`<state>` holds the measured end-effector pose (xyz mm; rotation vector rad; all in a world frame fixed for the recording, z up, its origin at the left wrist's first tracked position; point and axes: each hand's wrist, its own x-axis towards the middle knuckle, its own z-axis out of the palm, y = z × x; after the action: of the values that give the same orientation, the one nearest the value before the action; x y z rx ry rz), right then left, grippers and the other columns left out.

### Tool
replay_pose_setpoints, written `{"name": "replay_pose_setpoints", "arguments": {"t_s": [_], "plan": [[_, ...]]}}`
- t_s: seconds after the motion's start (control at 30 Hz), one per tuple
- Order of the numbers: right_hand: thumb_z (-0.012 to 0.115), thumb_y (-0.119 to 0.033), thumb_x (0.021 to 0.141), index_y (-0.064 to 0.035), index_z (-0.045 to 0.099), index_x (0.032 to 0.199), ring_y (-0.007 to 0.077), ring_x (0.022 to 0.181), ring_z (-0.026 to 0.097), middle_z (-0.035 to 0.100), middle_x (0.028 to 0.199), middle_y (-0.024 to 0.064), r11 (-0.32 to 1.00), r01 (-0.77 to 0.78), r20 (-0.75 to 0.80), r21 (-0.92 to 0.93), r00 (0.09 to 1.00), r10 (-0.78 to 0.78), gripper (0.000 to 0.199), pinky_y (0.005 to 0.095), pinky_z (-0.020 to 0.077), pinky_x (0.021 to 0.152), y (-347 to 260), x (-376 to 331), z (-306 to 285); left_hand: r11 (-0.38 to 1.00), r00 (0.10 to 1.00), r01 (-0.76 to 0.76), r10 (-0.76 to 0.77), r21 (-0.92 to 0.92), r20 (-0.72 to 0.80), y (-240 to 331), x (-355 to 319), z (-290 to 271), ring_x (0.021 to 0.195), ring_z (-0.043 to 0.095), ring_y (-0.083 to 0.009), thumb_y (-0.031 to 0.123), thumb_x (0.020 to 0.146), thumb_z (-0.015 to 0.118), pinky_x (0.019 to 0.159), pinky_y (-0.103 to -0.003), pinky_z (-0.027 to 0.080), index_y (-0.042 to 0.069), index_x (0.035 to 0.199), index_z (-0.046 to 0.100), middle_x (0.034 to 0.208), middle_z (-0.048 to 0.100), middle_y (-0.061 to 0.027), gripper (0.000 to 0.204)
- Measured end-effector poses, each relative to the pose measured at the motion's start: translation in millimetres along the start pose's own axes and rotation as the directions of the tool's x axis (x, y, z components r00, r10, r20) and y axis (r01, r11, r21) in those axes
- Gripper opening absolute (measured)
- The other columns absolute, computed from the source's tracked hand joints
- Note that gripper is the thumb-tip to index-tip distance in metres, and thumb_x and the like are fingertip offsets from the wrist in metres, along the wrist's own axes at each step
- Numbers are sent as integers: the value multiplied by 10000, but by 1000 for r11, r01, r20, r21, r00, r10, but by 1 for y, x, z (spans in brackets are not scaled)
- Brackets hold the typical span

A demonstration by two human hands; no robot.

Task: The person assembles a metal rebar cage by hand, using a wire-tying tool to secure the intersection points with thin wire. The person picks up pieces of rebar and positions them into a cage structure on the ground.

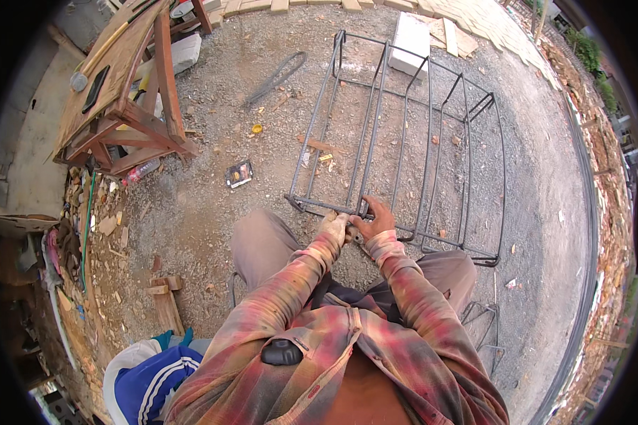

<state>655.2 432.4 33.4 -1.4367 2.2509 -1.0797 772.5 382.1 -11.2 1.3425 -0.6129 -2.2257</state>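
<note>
A long cage of dark steel bars (404, 127) lies on the gravel ground, stretching away from me. My left hand (335, 226) wears a dirty glove and is closed at the near end stirrup of the cage. My right hand (377, 218) is bare and grips the same near stirrup just to the right, fingers wrapped over a bar. What is between the two hands is too small to tell. My knees and plaid sleeves fill the lower middle.
A wooden workbench (124, 78) with a hammer (96, 60) stands at the upper left. A white block (411, 44) sits beyond the cage. Small bent steel stirrups (485, 326) lie by my right knee. A blue and white bag (149, 379) and wood scraps (164, 301) are at the lower left.
</note>
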Motion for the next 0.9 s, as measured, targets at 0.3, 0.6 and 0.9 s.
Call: {"name": "replay_pose_setpoints", "arguments": {"t_s": [0.3, 0.6, 0.9], "plan": [[740, -276, 655, -103, 548, 1193, 327, 901, 571, 575, 988, 178, 995, -45, 229, -87, 971, 64, 597, 388, 460, 810, 10, -6, -4, 969, 994, -111, 112, 219, 7, -17, 18, 2, 558, 542, -188, 166, 873, 463, 498, -311, 449, 27, 956, 501, 762, 569, -83, 167], [512, -145, 826, -193, 605, 1073, 234, 1185, 407, 531, 1167, 75, 654, 623, 466, -430, 773, -431, 268, 406, 324, 969, -56, 70, -13, 977, 990, -140, 139, 161, 17, 7, 4, -13, 484, 461, -112, 138, 842, 535, 382, -253, 353, 73, 898, 498, 695, 522, -29, 94], [508, -202, 819, -108, 648, 845, 248, 1017, 581, 638, 991, 100, 567, 651, 812, -504, 580, 56, 170, 429, 385, 903, -60, 115, 12, 966, 989, -126, 106, 225, 99, 11, -8, -18, 477, 471, -103, 157, 885, 509, 405, -250, 376, 70, 844, 522, 646, 521, -19, 98]]}}
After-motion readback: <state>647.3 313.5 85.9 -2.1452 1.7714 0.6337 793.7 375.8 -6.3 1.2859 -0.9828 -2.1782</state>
